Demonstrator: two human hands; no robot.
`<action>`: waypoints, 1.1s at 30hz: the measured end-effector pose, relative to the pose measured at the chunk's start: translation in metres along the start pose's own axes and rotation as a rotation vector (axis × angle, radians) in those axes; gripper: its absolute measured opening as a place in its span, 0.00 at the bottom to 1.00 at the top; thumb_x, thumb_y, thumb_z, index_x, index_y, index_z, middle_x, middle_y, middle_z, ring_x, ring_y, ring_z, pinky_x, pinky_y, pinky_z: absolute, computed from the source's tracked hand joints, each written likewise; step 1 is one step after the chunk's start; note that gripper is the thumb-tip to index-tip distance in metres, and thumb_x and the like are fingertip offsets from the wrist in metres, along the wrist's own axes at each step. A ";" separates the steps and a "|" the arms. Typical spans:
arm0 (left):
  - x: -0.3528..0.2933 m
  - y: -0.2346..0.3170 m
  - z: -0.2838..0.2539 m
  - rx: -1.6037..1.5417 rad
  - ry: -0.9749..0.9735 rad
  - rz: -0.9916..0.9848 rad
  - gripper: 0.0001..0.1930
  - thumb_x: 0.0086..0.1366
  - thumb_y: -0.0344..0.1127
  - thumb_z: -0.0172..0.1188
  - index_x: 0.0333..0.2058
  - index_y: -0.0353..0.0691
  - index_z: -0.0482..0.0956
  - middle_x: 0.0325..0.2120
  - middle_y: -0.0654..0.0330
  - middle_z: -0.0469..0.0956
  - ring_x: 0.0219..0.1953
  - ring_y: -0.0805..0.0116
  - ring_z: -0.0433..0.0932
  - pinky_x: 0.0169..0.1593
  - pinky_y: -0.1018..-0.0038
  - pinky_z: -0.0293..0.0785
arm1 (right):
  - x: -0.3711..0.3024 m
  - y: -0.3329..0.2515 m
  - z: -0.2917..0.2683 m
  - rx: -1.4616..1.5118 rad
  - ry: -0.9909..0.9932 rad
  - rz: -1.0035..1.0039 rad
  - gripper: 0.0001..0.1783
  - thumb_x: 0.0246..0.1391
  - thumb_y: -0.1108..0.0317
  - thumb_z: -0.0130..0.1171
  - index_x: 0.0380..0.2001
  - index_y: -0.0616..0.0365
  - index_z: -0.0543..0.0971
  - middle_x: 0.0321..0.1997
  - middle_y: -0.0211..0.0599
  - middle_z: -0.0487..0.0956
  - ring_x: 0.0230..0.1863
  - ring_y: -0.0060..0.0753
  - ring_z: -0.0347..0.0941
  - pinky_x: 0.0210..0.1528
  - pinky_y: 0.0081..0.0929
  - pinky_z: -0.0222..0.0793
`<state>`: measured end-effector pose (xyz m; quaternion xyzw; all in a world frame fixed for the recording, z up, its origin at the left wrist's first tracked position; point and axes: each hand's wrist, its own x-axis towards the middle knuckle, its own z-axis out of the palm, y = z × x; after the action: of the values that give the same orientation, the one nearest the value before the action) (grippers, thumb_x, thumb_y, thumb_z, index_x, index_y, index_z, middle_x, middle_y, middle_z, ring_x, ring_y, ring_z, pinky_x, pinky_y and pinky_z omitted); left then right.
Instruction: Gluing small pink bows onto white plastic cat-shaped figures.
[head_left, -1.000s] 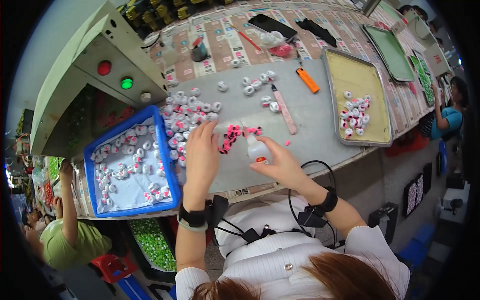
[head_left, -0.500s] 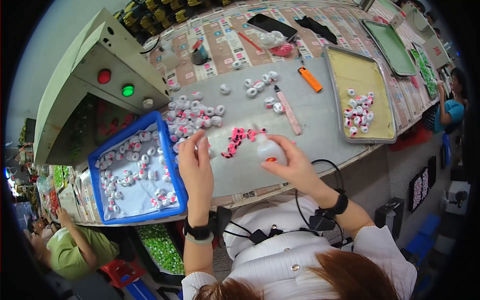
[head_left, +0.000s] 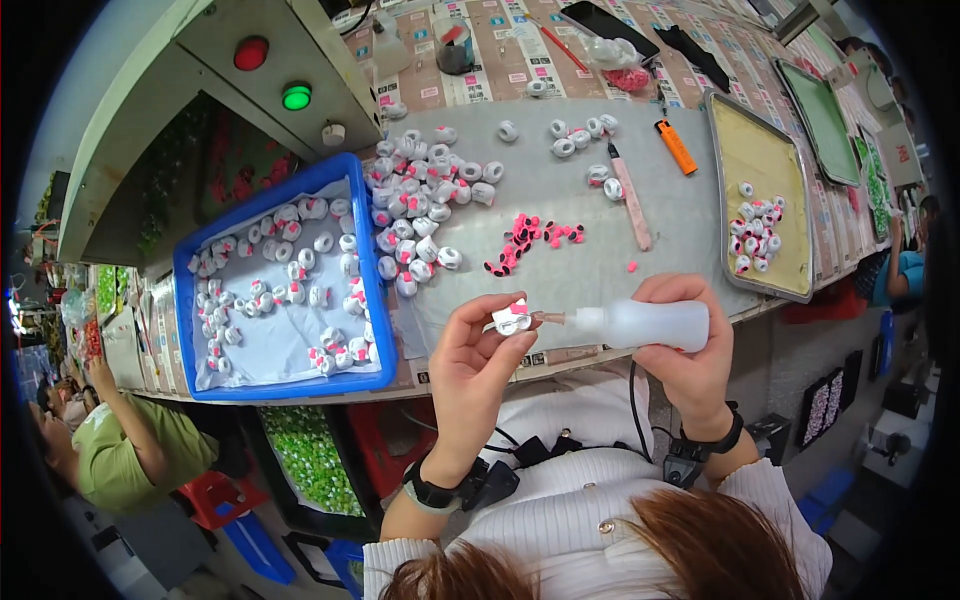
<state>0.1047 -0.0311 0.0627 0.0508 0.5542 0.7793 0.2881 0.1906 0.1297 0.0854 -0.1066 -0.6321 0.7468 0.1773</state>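
On the counter (head_left: 490,85), we have a blue tray (head_left: 373,270) of white-and-pink pieces, then a loose white pile (head_left: 430,178). Our left hand (head_left: 468,372) pinches one white-and-pink piece (head_left: 513,319) in its fingers. The nozzle (head_left: 552,318) of a squeeze bottle (head_left: 635,323) points at it; our right hand's (head_left: 700,375) fingers wrap that bottle. Farther right lies a metal tray (head_left: 750,135).

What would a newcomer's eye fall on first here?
Probably the bright blue rectangular plastic tray of small rounded white-and-pink pieces at the left, beside a pale angular machine with a round green lamp. At centre, the right hand holds a translucent white plastic squeeze bottle, its thin tip at a single white-and-pink piece pinched in the left hand.
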 end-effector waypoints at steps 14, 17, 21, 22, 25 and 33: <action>-0.004 -0.007 0.002 0.111 0.010 0.066 0.16 0.52 0.22 0.56 0.41 0.32 0.66 0.33 0.61 0.70 0.34 0.78 0.70 0.37 0.84 0.67 | -0.008 0.001 -0.001 -0.202 0.027 -0.102 0.22 0.34 0.74 0.66 0.35 0.62 0.68 0.34 0.35 0.70 0.35 0.22 0.67 0.37 0.18 0.63; -0.004 -0.007 0.002 0.094 0.008 0.066 0.16 0.52 0.22 0.56 0.41 0.32 0.66 0.33 0.62 0.70 0.33 0.78 0.70 0.37 0.84 0.66 | -0.007 0.001 -0.001 -0.193 0.031 -0.095 0.22 0.34 0.74 0.65 0.35 0.62 0.68 0.34 0.34 0.70 0.34 0.21 0.67 0.37 0.17 0.63; -0.003 -0.008 0.002 0.108 0.003 0.063 0.16 0.51 0.20 0.55 0.40 0.31 0.66 0.35 0.59 0.71 0.35 0.76 0.71 0.39 0.82 0.67 | -0.007 0.002 -0.002 -0.192 0.021 -0.093 0.22 0.34 0.74 0.65 0.35 0.62 0.68 0.33 0.34 0.70 0.35 0.21 0.67 0.36 0.17 0.63; -0.004 -0.008 0.002 0.119 -0.001 0.065 0.15 0.51 0.19 0.54 0.40 0.31 0.66 0.37 0.57 0.71 0.36 0.75 0.71 0.41 0.81 0.67 | -0.006 0.002 -0.002 -0.192 0.021 -0.093 0.22 0.34 0.74 0.65 0.35 0.62 0.68 0.33 0.34 0.70 0.35 0.21 0.67 0.36 0.17 0.63; -0.005 -0.010 0.001 0.161 -0.007 0.101 0.16 0.51 0.19 0.54 0.40 0.30 0.66 0.37 0.57 0.71 0.36 0.75 0.71 0.41 0.81 0.67 | -0.005 0.000 -0.001 -0.217 -0.007 -0.103 0.21 0.34 0.74 0.65 0.34 0.62 0.68 0.33 0.34 0.70 0.34 0.20 0.68 0.36 0.17 0.63; -0.003 -0.016 -0.002 0.209 0.038 0.151 0.16 0.51 0.21 0.56 0.40 0.31 0.67 0.33 0.61 0.70 0.34 0.78 0.70 0.40 0.82 0.67 | -0.003 -0.002 -0.006 -0.383 -0.039 -0.185 0.21 0.33 0.72 0.66 0.33 0.63 0.70 0.32 0.35 0.71 0.31 0.22 0.68 0.33 0.17 0.62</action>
<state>0.1123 -0.0312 0.0483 0.1075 0.6325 0.7375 0.2111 0.1955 0.1340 0.0867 -0.0655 -0.7729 0.5955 0.2092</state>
